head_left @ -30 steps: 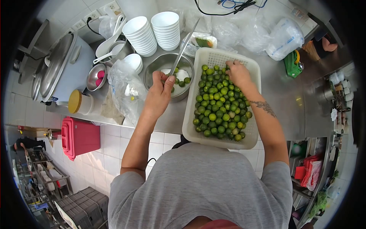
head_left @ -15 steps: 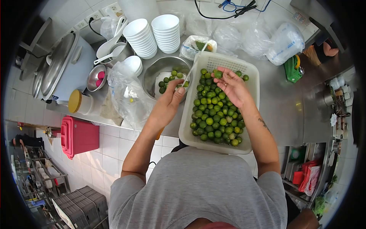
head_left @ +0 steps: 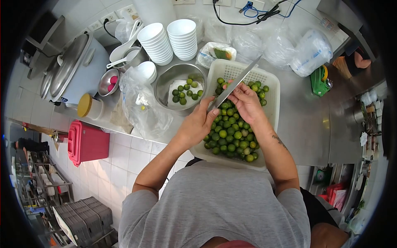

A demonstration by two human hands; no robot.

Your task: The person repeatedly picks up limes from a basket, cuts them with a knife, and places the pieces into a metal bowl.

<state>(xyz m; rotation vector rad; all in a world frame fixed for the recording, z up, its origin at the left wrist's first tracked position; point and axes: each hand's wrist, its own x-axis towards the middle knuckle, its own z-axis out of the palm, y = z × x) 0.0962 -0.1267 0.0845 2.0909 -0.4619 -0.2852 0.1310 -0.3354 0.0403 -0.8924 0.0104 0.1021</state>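
Observation:
My left hand [head_left: 195, 126] is closed around the handle end of a knife [head_left: 242, 76], whose long blade points up and right over the crate. My right hand [head_left: 247, 103] is closed, its fingers pinched against the blade's near side and reaching behind it. The lime between those fingers is mostly hidden by blade and hand. Below both hands, many green limes [head_left: 225, 134] fill a white plastic crate [head_left: 271, 78]. Left of the crate, a steel bowl [head_left: 159, 78] holds several limes on a white lining.
Stacked white bowls [head_left: 182, 39] and clear plastic bags [head_left: 279, 49] stand at the back. A crumpled plastic bag [head_left: 142, 109], a yellow-lidded tub [head_left: 84, 107] and a large lidded pot [head_left: 84, 66] are at left. A green object [head_left: 319, 82] lies at right; a red cooler [head_left: 89, 142] is on the floor.
My left hand has moved right, from beside the steel bowl to the crate, turning the blade flatter. My right hand has come down and left with its lime to meet the knife.

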